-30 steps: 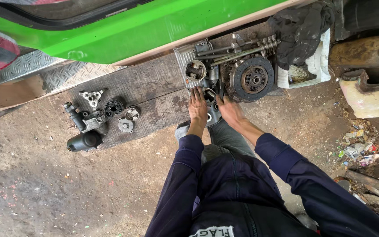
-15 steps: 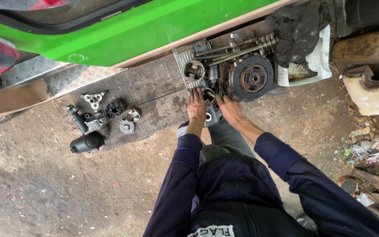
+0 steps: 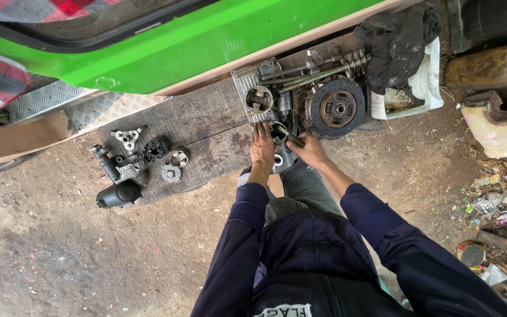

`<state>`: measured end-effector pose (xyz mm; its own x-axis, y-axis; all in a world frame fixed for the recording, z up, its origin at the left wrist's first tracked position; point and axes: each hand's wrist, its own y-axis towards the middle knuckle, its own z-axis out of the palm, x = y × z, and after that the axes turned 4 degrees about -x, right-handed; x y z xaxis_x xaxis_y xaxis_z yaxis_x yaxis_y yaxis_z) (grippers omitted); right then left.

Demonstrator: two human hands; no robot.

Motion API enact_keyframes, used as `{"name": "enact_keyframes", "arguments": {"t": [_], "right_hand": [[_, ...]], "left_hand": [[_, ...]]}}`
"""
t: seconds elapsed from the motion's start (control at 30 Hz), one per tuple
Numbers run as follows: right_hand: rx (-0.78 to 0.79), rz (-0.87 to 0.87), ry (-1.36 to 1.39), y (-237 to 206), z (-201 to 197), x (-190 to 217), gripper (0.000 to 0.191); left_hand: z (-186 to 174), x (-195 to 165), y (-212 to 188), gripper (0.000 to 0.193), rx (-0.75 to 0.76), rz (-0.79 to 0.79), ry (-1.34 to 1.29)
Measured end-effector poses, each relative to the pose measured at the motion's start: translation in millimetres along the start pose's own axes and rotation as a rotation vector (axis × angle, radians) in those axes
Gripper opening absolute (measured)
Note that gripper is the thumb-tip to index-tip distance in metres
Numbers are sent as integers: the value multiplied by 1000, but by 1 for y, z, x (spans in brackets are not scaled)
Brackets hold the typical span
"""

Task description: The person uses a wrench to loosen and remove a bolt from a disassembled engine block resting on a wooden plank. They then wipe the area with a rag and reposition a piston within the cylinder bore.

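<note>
We stand over bare, dusty ground [image 3: 60,258], with the bright green vehicle body [image 3: 195,41] running across the top of our view. We take the dark wooden board [image 3: 200,126] lying on the ground below that green panel as our landmark.

Left of the board lies a strip of ribbed metal plate [image 3: 48,103]. At the board's right end sits a white tub [image 3: 426,85] with a black rag [image 3: 397,38] heaped over it, and beyond that a rusty metal block [image 3: 491,67]. Far right of the board, litter [image 3: 491,202] and a small tin [image 3: 471,255] lie on the dirt.

On the board's right half rests a round clutch disc [image 3: 335,108], with long bolts and a spring [image 3: 324,70] above it and a piston [image 3: 259,98] on a finned grey casting [image 3: 243,88] to its left. On the board's left end small parts cluster: a bracket [image 3: 127,138], a black gear [image 3: 155,149], a pump housing [image 3: 115,167] and a black cylinder [image 3: 118,194].

At the board's near edge, below the piston, our left hand [image 3: 262,149] lies flat with fingers spread on a round metal housing [image 3: 280,154]. Our right hand [image 3: 309,151] is closed around a tool handle [image 3: 291,138] whose tip meets the ring-shaped part [image 3: 277,130] just above the housing. Our dark blue sleeves [image 3: 239,235] and knees crowd the space in front.
</note>
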<state>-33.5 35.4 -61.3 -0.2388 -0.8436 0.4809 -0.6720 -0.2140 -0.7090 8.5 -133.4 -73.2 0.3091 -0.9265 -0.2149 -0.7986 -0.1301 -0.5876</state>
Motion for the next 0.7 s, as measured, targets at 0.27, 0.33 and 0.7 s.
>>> {"name": "enact_keyframes", "arguments": {"t": [0.27, 0.33, 0.7], "right_hand": [[-193, -321, -464, 4, 8, 15, 32], [-144, -136, -257, 8, 11, 15, 35], [-108, 69, 32, 2, 23, 15, 28]], "left_hand": [[-2, 1, 0, 108, -42, -3, -34], [0, 1, 1, 107, -25, 3, -5], [7, 2, 3, 110, -35, -8, -50]]}}
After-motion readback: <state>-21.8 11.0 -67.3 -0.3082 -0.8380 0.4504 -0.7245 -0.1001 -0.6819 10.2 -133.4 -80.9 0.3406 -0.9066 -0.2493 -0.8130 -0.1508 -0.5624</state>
